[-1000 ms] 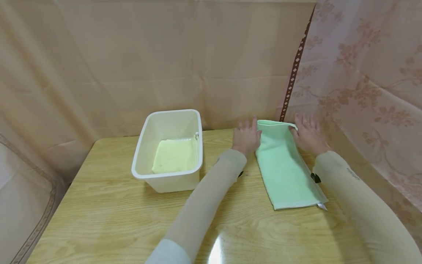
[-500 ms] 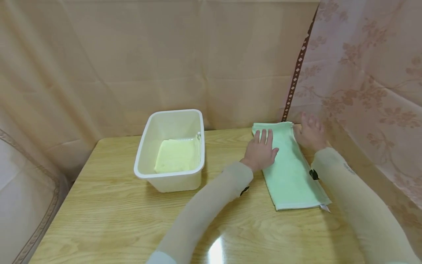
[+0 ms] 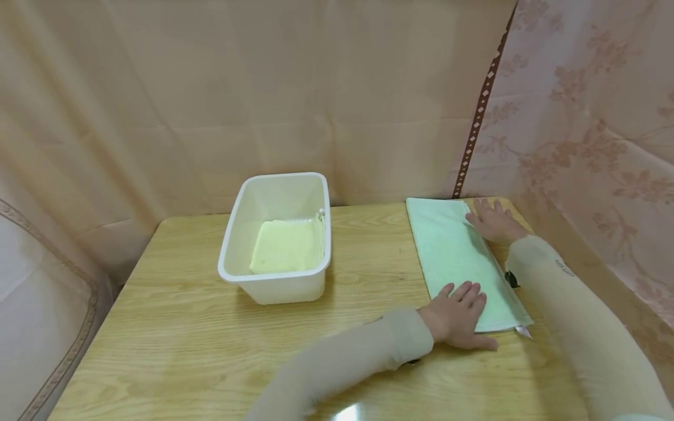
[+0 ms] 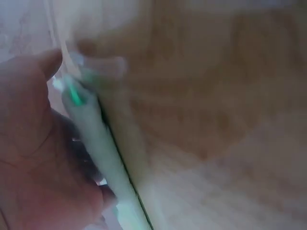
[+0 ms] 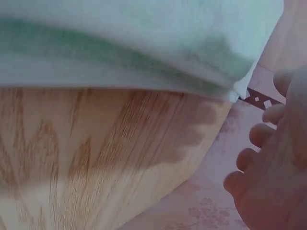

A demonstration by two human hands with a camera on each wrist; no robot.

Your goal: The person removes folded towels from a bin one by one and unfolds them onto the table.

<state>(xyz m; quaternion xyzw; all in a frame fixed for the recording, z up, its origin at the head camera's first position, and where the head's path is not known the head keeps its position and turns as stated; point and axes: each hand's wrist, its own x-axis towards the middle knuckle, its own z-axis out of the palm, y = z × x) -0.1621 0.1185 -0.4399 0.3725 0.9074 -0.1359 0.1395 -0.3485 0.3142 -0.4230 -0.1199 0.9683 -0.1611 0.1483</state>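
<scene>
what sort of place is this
Probably an indoor corner screened off with hanging fabric, perhaps in a home: beige fabric hangs behind a wood-grain table, and pink floral fabric runs along its right side.

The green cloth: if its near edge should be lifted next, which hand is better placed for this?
Probably the left hand: it is at the near left corner of the green cloth, with its fingers over the near edge. The right hand is by the far right corner.
</scene>
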